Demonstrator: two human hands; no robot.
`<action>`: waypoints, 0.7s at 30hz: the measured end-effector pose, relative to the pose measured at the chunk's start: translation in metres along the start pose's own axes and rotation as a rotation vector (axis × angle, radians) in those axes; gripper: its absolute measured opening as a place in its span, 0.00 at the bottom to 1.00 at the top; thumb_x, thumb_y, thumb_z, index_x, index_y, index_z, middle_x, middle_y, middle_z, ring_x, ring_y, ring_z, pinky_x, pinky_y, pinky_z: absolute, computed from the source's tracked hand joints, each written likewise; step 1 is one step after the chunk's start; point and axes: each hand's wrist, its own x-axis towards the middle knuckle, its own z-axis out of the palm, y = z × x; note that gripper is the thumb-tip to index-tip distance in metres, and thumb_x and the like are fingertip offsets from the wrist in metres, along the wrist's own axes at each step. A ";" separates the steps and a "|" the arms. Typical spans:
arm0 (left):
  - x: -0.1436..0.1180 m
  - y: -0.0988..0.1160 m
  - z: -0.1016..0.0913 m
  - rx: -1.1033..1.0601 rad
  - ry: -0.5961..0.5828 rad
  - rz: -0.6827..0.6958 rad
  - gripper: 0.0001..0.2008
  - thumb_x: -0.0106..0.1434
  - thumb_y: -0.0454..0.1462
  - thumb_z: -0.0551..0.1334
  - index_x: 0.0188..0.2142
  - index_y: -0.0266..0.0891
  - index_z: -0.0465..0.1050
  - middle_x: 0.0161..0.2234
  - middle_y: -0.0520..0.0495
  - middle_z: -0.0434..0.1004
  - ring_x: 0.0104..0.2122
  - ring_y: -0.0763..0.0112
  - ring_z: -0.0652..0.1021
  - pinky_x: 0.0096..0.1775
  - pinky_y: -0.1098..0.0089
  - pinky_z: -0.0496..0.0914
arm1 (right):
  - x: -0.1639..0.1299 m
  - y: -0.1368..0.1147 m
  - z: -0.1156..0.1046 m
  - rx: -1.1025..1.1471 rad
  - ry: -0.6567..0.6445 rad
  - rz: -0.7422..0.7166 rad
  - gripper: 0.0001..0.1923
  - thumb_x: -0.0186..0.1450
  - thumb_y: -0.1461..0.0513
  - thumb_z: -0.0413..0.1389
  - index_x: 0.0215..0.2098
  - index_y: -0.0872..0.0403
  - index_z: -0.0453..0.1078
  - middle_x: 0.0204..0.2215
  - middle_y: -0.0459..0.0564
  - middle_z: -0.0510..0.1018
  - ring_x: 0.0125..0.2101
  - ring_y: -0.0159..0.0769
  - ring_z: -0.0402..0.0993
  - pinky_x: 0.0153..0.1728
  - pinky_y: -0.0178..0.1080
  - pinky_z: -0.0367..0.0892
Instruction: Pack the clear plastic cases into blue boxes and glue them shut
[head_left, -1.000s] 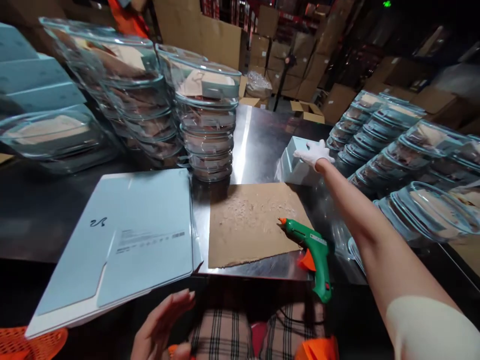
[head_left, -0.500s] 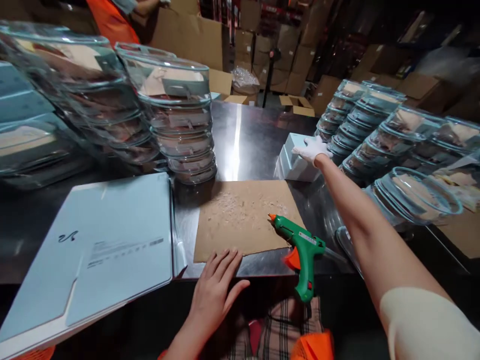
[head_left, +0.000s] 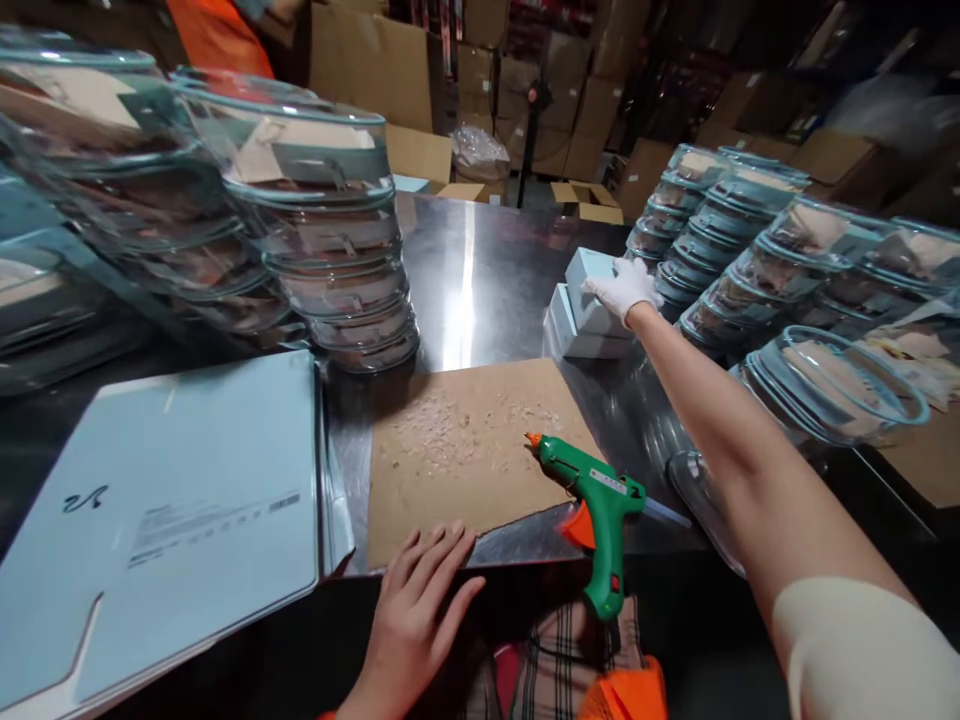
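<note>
The gloved right hand [head_left: 622, 288] grips with closed fingers the tilted pale-blue cardboard box [head_left: 589, 291], its long axis running away from the person; the bare left hand [head_left: 420, 610] lies flat with fingers open on the rough brown cardboard sheet [head_left: 465, 450].

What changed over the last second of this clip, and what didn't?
The bare left hand came up from the lap and now lies flat on the near edge of the cardboard sheet. The gloved right hand stayed on the pale blue boxes; the top box now sits tilted, its near end lifted. The green glue gun, the flat blue cartons and the stacked glass dishes kept their places.
</note>
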 end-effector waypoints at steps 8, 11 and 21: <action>-0.001 0.001 0.003 0.062 0.029 0.013 0.20 0.75 0.36 0.62 0.65 0.43 0.72 0.53 0.44 0.86 0.52 0.59 0.83 0.62 0.55 0.73 | -0.001 -0.010 0.007 -0.033 -0.039 -0.044 0.41 0.63 0.42 0.64 0.68 0.51 0.68 0.73 0.66 0.57 0.67 0.65 0.59 0.62 0.70 0.58; -0.001 0.001 0.003 0.066 0.015 0.016 0.20 0.75 0.36 0.62 0.65 0.43 0.72 0.54 0.44 0.85 0.53 0.59 0.83 0.62 0.55 0.73 | 0.000 -0.008 0.003 -0.036 -0.034 -0.069 0.40 0.65 0.42 0.63 0.69 0.51 0.67 0.71 0.66 0.60 0.67 0.64 0.59 0.63 0.69 0.58; 0.001 0.002 0.003 0.068 0.031 0.020 0.20 0.75 0.35 0.62 0.64 0.43 0.72 0.53 0.44 0.86 0.53 0.59 0.83 0.63 0.56 0.72 | -0.003 -0.001 -0.001 -0.056 -0.019 -0.108 0.42 0.64 0.41 0.62 0.69 0.53 0.67 0.70 0.67 0.61 0.67 0.61 0.60 0.63 0.66 0.58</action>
